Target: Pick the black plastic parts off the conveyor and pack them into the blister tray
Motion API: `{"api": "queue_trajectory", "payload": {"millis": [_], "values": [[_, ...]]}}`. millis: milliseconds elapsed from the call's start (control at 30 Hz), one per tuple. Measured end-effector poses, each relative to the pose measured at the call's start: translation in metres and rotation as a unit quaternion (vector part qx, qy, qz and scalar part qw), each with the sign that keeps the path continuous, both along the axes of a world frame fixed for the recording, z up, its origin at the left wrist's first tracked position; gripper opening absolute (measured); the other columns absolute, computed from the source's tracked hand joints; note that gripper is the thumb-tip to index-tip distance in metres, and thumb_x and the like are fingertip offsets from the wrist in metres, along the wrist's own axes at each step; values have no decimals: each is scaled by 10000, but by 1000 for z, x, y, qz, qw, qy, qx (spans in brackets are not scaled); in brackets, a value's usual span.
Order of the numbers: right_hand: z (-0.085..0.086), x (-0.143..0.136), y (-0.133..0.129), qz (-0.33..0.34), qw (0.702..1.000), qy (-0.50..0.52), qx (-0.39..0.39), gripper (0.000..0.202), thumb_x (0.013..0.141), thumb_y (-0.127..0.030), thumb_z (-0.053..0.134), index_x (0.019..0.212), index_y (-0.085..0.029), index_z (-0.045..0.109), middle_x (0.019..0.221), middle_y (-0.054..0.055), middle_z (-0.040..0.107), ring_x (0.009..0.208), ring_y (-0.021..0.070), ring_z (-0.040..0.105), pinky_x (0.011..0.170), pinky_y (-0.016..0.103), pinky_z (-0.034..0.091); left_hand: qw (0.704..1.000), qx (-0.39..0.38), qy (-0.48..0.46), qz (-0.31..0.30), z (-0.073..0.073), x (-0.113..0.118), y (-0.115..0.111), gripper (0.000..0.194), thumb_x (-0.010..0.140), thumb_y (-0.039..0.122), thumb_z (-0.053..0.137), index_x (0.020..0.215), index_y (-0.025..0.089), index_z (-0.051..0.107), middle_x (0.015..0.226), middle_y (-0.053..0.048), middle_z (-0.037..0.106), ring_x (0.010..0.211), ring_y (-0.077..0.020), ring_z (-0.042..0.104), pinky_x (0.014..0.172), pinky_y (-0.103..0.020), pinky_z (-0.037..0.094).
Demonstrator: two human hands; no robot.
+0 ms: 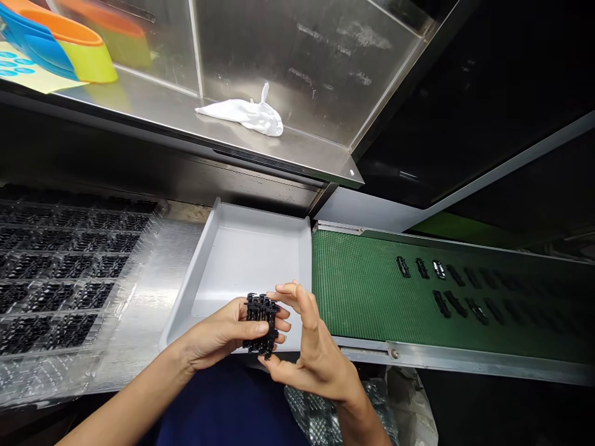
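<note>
My left hand [223, 331] is closed around a small bundle of black plastic parts [256, 313], its thumb across the front and its fingers behind. The parts stand side by side, with thin, jagged outlines. My right hand [311, 347] curves around the right end of the bundle, fingertips at the top edge and thumb at the bottom edge. It seems to grip the bundle's end there; the exact contact is partly hidden. Both hands are over the near edge of a light grey tray [255, 248].
At left lie clear plastic trays [60, 266] filled with similar black parts. To the right, a green conveyor belt [357, 291] carries two rows of black parts [422, 268]. A steel shelf above holds a crumpled white cloth [251, 116] and a colourful plastic holder [88, 52].
</note>
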State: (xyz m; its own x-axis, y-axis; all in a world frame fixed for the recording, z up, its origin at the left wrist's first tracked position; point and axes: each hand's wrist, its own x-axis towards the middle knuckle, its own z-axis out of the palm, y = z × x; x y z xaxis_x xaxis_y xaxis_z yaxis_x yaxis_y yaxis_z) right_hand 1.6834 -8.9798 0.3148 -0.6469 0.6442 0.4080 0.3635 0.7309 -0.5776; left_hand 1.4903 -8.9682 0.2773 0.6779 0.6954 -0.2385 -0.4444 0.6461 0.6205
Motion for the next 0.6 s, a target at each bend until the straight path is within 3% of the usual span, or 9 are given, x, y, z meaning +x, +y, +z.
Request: {"api": "queue_trajectory", "payload": {"millis": [200,467,600], "values": [[4,5,-3,9,998,34,-54,1091,839,-153,688,1520,-300,-152,1537,206,230,1320,278,481,1051,499,458,1000,-1,16,14,2,1,-1,325,678,287,847,971,189,745,1002,-73,747,878,-237,689,851,-361,512],[7,10,-6,-23,999,-14,-19,1091,844,-153,691,1522,-313,-149,1555,206,232,1336,296,467,1048,524,459,999,20,31,-23,5,5,3,372,664,312,855,985,164,739,933,-82,742,893,-238,677,802,-315,518],[8,8,-8,-21,998,-65,3,1079,858,-127,668,1522,-279,-169,1555,221,246,1371,302,423,1080,538,418,999,17,41,-9,5,12,4,349,653,302,865,951,172,738,922,-73,735,859,-233,678,742,-301,527]]}}
